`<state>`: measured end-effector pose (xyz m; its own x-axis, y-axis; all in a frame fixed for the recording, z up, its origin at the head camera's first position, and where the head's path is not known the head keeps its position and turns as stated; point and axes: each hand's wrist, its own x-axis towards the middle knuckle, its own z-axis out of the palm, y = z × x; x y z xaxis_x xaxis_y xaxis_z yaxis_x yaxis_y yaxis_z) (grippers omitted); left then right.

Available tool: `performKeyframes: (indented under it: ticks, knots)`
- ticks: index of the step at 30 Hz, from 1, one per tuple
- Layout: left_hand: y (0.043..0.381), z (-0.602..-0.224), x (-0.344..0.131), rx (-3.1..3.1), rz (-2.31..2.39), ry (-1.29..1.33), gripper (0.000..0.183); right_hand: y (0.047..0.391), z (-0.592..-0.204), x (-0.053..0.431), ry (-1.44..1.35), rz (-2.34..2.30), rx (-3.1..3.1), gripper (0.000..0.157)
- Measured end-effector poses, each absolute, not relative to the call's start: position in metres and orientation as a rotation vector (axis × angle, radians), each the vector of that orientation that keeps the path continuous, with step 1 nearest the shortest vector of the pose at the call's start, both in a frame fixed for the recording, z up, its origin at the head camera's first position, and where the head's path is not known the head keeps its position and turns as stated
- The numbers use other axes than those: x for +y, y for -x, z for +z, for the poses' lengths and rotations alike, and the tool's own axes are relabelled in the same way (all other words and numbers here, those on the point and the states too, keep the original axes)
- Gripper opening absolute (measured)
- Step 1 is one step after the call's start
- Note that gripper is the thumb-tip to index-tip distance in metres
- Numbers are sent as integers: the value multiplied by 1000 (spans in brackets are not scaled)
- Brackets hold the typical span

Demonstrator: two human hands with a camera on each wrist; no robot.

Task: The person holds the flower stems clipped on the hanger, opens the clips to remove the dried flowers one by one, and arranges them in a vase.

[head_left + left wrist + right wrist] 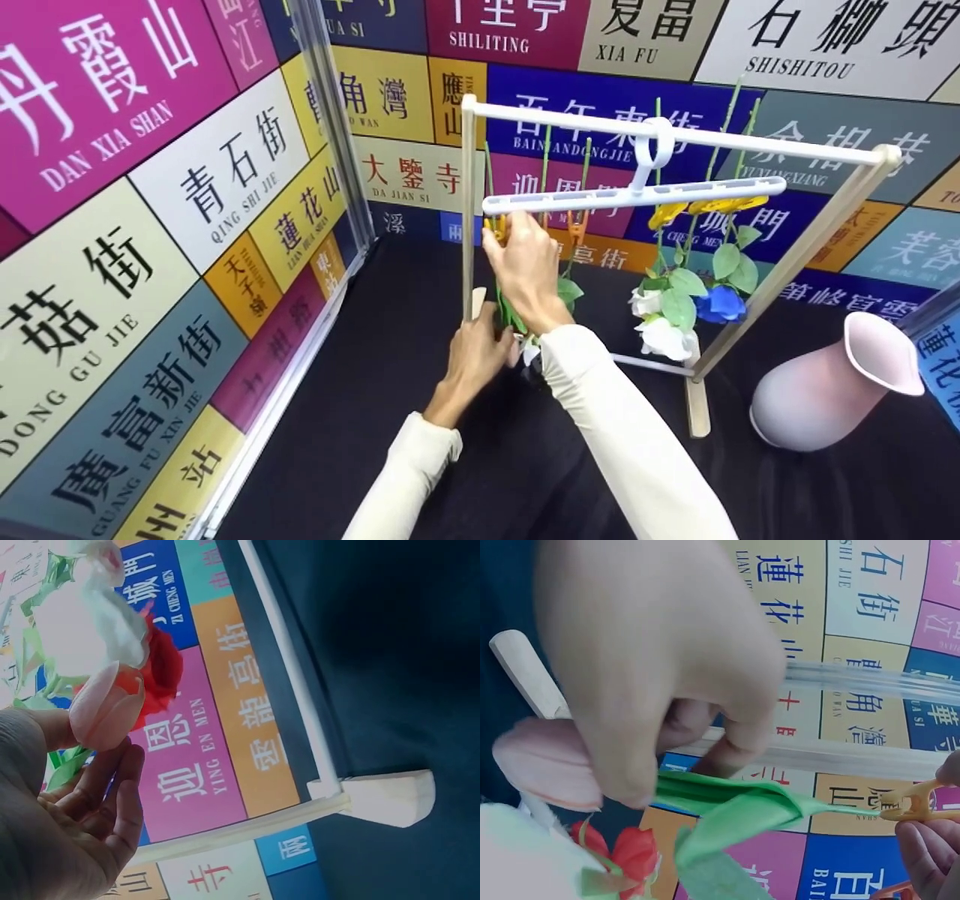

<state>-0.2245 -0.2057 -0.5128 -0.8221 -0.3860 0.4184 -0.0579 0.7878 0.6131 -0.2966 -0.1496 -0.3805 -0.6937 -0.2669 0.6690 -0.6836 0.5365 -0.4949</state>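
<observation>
The pink tulip (109, 709) is above the tabletop (315, 435), toward its far left corner, just beside the left post of the rack (555, 116). The left hand (480, 341) pinches it just below the bloom. The right hand (525, 259) pinches a yellow clip (915, 806), which touches the green stem, under the left end of the white hanger (585, 199). At the hanger's right half, white roses (667, 337) and a blue rose (721, 304) hang upside down. A vase (810, 390) stands near the tabletop's right edge.
</observation>
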Motion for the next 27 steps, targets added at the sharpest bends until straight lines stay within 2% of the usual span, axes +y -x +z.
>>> performKeyframes:
  ticks: [11, 27]
  knots:
    - [201, -524, -200, -2467, -910, -356, 30, 294, -382, -152, -764, 1071, -2211, 28]
    - [168, -531, -189, -2444, -1060, -242, 27, 296, -390, -149, -748, 989, -2204, 34]
